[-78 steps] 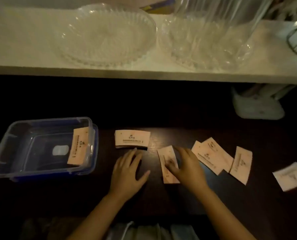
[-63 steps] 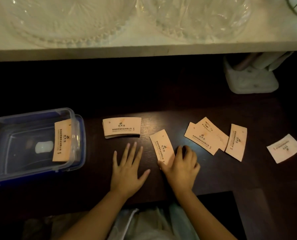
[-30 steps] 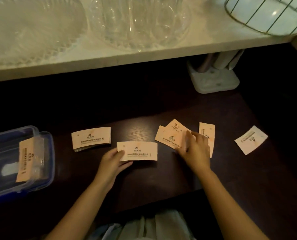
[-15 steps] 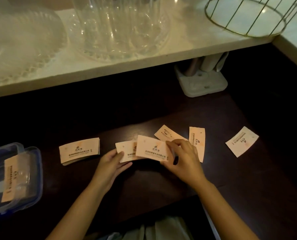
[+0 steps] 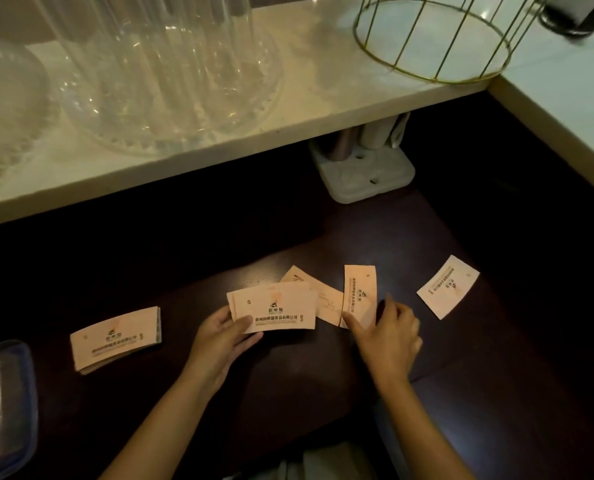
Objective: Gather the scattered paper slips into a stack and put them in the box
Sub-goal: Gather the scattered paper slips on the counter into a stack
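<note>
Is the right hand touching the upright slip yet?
Touching. In the head view the right hand has its index fingertip pressed on the lower edge of the upright slip; no gap shows between them.

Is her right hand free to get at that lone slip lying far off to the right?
Probably yes: the right hand touches the upright slip, and only bare dark table lies between it and the lone slip.

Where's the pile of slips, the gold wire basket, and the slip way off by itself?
Pile (image 5: 115, 337): head view, top slip's print.
Wire basket (image 5: 430, 77): head view, bottom ring.
Lone slip (image 5: 447, 287): head view, its middle.
</note>
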`<state>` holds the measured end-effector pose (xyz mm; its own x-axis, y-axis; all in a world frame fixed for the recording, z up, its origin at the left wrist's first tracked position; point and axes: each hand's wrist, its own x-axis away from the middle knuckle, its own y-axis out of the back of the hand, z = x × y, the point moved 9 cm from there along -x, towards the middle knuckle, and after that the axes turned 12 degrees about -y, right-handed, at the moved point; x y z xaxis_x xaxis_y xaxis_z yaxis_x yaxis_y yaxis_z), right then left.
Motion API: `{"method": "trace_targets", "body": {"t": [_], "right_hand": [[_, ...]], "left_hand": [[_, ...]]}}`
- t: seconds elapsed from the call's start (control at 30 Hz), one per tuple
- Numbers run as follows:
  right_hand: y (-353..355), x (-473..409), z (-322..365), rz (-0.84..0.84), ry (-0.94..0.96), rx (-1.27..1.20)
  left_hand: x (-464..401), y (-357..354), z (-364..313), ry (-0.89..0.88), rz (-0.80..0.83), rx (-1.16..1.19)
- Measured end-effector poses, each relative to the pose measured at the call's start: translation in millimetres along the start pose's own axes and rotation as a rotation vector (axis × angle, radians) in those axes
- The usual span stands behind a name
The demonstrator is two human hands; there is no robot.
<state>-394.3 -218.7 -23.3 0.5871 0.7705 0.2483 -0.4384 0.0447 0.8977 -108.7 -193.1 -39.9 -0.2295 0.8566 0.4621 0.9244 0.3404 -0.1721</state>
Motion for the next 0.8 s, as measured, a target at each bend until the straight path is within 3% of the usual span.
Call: {"method": "trace_targets", "body": {"t": [0.1,0.23,0.43,0.5,0.57,0.63,0.73,0.8], "right_hand": [[-8.8,2.0,1.5,-0.017,-0.017,0.07],[-9.9,-1.7,-1.2,0.002,-0.074,-0.018],[26.1,-11.1,-12.4,0.082,-0.063,-0.718],[35.3,-17.7,1.2,0.211,0.053,-0.831],[25.9,-12.2,20.9,0.51,0.12,-0.887],[13.9,-2.7,33.7,0.694,0.147,-0.83],[2.7,4.7,42.4,0.744,0.154,-0.727],[-0.6,6.5,45.4,0.688,0.168,-0.684]], "left_hand": [[-3.5,-3.5,5.1,0.016,-0.012,-0.006],[-7.4,-8.0,9.5,0.032,-0.015,-0.006],[-12.0,-11.4,12.0,0.044,-0.017,0.007],[-12.2,-13.3,12.8,0.054,-0.014,0.012],[-12.2,-17.9,12.6,0.066,-0.001,0.025],[-12.2,-24.7,11.8,0.079,0.024,0.054],[-10.5,-40.1,7.0,0.076,0.116,0.081],[-8.1,-48.8,3.8,0.059,0.179,0.049]]}}
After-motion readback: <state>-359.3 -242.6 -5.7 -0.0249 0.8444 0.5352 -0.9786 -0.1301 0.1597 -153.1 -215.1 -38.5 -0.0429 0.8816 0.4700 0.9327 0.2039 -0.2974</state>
